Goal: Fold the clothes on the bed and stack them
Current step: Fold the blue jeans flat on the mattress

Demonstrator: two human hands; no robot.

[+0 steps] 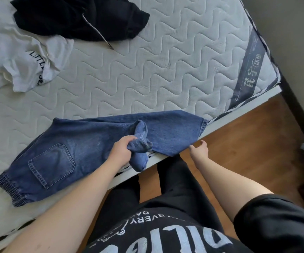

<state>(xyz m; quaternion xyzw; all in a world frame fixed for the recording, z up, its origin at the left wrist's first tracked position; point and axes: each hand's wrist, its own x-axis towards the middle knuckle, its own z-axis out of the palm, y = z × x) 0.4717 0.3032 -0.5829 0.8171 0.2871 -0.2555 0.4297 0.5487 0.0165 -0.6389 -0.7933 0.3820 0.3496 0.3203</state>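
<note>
You are standing at the near edge of the bed [147, 73], looking down on a pair of blue jeans [85, 143] lying along that edge. Their long axis is running roughly parallel to the edge, with the elastic waistband toward your left and the leg hem toward your right, close to the mattress corner. A back pocket is facing up near the waistband end.

Your left hand [121, 151] is gripping the other leg, bunched into a crumpled roll over the middle of the jeans; your fingers are curled around the denim, and part of that roll is hanging over the edge of the bed. Your right hand [199, 149] is hovering just beside the hem end of the jeans, fingers relaxed and spread, holding nothing.

Beyond the jeans, toward the far left of the bed, a white T-shirt [19, 57] is lying crumpled, showing black lettering that reads "LITTLE"; the rest of its print is folded out of sight. Farther still, a black garment [78, 17] with a pale drawstring is lying in a heap.

To the right of the jeans, a dark label band [248, 70] is crossing the mattress corner, carrying Chinese characters too small to make out surely. Your own black shirt is showing the word "EVERY", upside down.
</note>
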